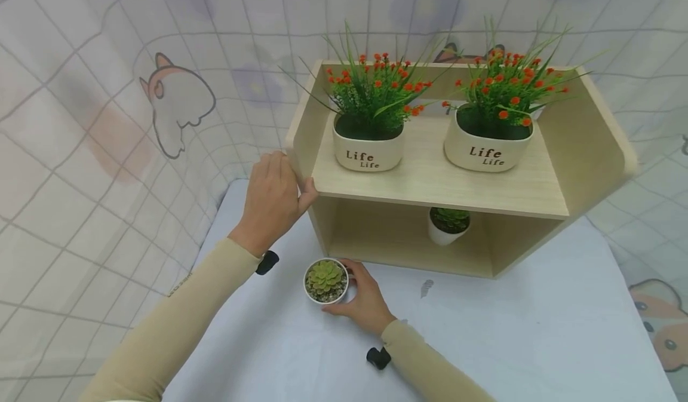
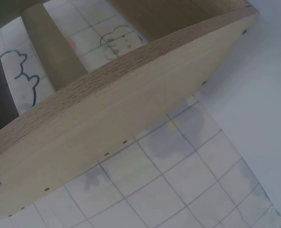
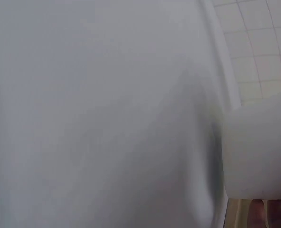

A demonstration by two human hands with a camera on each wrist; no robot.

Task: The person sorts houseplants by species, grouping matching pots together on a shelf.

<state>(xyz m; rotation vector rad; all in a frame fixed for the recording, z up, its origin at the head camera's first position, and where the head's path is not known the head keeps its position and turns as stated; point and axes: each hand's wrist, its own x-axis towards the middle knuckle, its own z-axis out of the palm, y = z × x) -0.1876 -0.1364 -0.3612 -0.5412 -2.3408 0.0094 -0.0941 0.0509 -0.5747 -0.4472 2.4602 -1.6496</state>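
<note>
A small white pot with a green succulent (image 1: 325, 281) is in front of the wooden shelf's (image 1: 424, 184) lower left corner. My right hand (image 1: 368, 299) holds this pot from the right, thumb on the near side and fingers on the far side. In the right wrist view the pot's white wall (image 3: 259, 147) fills the right edge, with fingertips (image 3: 257, 213) just below it. My left hand (image 1: 273, 203) grips the front edge of the shelf's left side panel, thumb toward the inside. The left wrist view shows that panel's outer face (image 2: 107, 123) but not the hand.
Two cream planters, a left one (image 1: 368, 151) and a right one (image 1: 486, 148), stand on the upper board with grass and red flowers. Another potted succulent (image 1: 447, 235) sits in the lower compartment. A white cloth (image 1: 543, 318) covers the table; a checked curtain (image 1: 226, 61) hangs behind and beside it.
</note>
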